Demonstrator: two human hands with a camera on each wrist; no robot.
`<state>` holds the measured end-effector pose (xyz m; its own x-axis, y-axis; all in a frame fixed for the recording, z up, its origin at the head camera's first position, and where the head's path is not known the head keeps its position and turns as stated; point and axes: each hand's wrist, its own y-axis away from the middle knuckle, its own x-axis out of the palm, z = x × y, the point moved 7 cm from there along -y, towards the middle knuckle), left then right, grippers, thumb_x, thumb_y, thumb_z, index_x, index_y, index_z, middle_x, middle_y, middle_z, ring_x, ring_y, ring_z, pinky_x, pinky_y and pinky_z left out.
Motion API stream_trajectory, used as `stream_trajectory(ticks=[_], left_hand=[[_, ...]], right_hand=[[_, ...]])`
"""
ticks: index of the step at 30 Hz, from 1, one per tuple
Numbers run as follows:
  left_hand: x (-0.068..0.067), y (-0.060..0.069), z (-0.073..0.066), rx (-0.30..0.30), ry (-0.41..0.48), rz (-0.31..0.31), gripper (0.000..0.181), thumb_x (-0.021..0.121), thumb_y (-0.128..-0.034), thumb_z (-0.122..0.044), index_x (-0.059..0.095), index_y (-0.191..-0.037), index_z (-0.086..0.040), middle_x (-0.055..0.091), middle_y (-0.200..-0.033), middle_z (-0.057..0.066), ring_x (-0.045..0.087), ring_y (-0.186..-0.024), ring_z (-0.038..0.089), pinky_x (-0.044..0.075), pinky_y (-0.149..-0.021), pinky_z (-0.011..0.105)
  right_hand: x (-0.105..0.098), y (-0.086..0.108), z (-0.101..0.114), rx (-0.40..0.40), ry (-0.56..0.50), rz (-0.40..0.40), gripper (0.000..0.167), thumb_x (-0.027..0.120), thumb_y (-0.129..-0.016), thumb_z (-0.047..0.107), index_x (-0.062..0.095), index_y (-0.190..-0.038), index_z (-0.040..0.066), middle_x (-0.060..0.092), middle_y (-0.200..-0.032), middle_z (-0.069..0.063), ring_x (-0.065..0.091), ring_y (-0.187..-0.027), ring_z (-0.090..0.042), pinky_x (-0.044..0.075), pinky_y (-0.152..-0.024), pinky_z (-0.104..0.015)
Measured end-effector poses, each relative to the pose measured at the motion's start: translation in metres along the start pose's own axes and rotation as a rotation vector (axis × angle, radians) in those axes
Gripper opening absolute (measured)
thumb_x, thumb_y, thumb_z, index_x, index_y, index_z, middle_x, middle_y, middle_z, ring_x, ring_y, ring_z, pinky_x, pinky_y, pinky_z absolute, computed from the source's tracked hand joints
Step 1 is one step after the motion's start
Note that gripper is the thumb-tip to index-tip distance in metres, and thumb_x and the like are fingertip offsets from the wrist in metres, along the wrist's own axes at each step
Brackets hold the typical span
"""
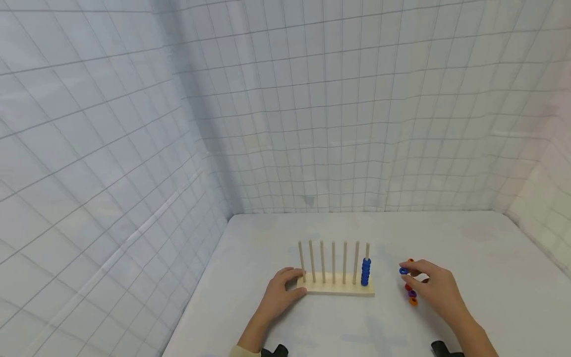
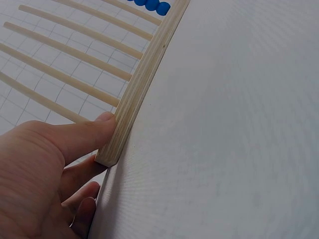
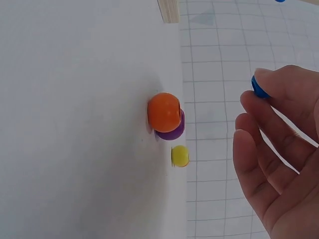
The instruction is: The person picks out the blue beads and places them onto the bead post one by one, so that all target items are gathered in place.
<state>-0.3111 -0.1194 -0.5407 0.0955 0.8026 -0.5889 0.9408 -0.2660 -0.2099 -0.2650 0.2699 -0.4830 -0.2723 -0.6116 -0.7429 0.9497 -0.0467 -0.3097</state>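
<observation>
A pale wooden rack with several upright pegs (image 1: 336, 286) stands on the table, and blue beads (image 1: 366, 271) are stacked on its rightmost peg. My left hand (image 1: 278, 293) grips the left end of the wooden base (image 2: 130, 94), thumb on the near side. To the right of the rack, my right hand (image 1: 434, 285) pinches one blue bead (image 3: 258, 88) between thumb and index finger, lifted off the table. Beneath and beside that hand lie loose beads: an orange bead (image 3: 164, 112), a purple bead (image 3: 172, 131) and a yellow bead (image 3: 180, 156). A red bead (image 1: 408, 287) is partly covered by the fingers.
White sheets with a grid pattern (image 1: 321, 109) hang behind and at both sides of the white table (image 1: 348, 327). Another orange bead (image 1: 411, 260) lies behind the right hand. Black wrist-worn pieces (image 1: 280, 350) show at the lower edge of the head view.
</observation>
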Motion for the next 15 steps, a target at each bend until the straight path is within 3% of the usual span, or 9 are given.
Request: stream_trajectory(ticks=[7,15], left_hand=[[-0.002,0.005,0.000,0.002,-0.007,0.005,0.049,0.080,-0.0843,-0.038,0.069,-0.127,-0.018,0.060,-0.135,0.011,0.050,-0.131,0.038,0.036,-0.106,0.063],[0.000,-0.001,-0.002,0.019,-0.006,-0.001,0.049,0.080,-0.0844,-0.041,0.069,-0.127,-0.019,0.061,-0.134,0.011,0.050,-0.130,0.038,0.036,-0.105,0.065]], right_hand=[[-0.003,0.000,0.011,-0.047,-0.009,-0.024,0.026,0.082,-0.085,0.016,0.077,-0.111,0.015,0.071,-0.097,0.004,0.063,-0.087,-0.018,0.055,-0.066,-0.025],[-0.011,-0.009,0.028,-0.093,-0.013,-0.064,0.027,0.081,-0.086,0.017,0.076,-0.112,0.017,0.071,-0.098,0.006,0.063,-0.087,-0.015,0.056,-0.068,-0.025]])
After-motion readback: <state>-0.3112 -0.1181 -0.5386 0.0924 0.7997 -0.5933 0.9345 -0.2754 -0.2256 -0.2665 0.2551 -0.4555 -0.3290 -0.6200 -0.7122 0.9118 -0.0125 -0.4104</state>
